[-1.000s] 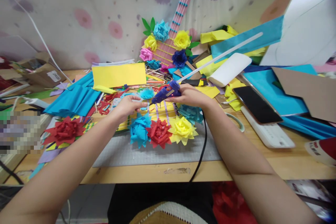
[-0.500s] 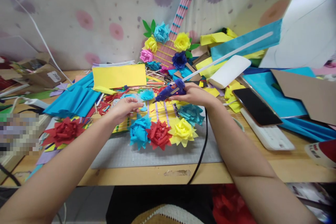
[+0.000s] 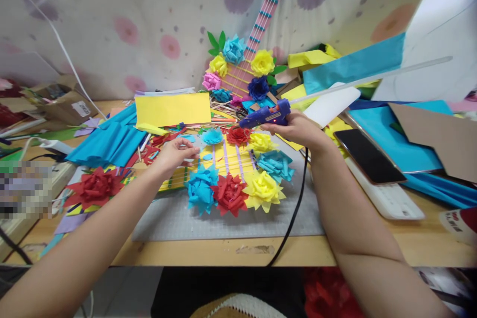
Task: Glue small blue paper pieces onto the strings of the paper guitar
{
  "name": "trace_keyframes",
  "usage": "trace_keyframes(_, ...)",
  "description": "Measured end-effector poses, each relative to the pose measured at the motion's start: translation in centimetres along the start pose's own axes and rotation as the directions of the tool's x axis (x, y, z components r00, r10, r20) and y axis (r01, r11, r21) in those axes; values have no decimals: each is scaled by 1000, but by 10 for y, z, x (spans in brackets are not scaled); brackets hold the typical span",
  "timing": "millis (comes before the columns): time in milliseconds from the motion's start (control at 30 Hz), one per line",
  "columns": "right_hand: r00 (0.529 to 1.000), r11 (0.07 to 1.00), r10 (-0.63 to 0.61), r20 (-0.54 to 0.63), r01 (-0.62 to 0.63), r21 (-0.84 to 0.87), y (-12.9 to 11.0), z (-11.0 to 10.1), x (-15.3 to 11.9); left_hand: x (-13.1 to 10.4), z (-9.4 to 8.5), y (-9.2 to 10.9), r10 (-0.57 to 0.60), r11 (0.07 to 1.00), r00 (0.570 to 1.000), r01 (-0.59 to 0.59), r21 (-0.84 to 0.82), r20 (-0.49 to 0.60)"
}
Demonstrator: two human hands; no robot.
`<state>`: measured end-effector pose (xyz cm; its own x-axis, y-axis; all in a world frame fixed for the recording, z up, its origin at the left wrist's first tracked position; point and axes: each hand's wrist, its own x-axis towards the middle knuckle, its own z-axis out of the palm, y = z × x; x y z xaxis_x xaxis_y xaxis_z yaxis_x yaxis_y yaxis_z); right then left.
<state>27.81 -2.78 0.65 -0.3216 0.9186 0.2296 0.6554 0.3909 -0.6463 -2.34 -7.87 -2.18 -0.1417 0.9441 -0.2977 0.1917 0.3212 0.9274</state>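
My right hand (image 3: 296,128) is wrapped round a blue glue gun (image 3: 264,115), a long clear stick reaching back from it to the right. The nozzle points left, above a yellow paper guitar (image 3: 219,161) with purple bands and strings. My left hand (image 3: 181,153) is by the guitar's left part, fingers curled together near the strings; whether they pinch anything is too small to tell. Paper flowers ring the guitar body: blue (image 3: 201,190), red (image 3: 230,194), yellow (image 3: 264,190) and teal (image 3: 276,164) ones, with more along the far side.
A grey cutting mat (image 3: 231,223) lies under the guitar. Behind stands a pink paper guitar (image 3: 261,25). On the right are a phone (image 3: 368,155), a white box (image 3: 387,196) and a cup (image 3: 460,223). Crepe paper (image 3: 106,139) and a red flower (image 3: 95,187) lie left.
My right hand has lifted the glue gun up and to the right, away from the guitar. The far-side red and yellow flowers now show. My left hand has barely moved.
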Motion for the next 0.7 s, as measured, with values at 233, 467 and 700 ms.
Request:
trace_keyframes(233, 999, 1000, -12, -35, 11, -28, -1, 2, 1, -3, 10, 5, -13, 1000, 999, 13, -1, 31)
trace_keyframes(467, 999, 1000, -19, -27, 19, -9, 1, 2, 2, 3, 5, -2, -33, 999, 997, 35, -22, 69)
trace_keyframes(700, 998, 998, -54, -42, 55, 22, 4, 1, 1, 1, 2, 3, -89, 995, 993, 93, -46, 71)
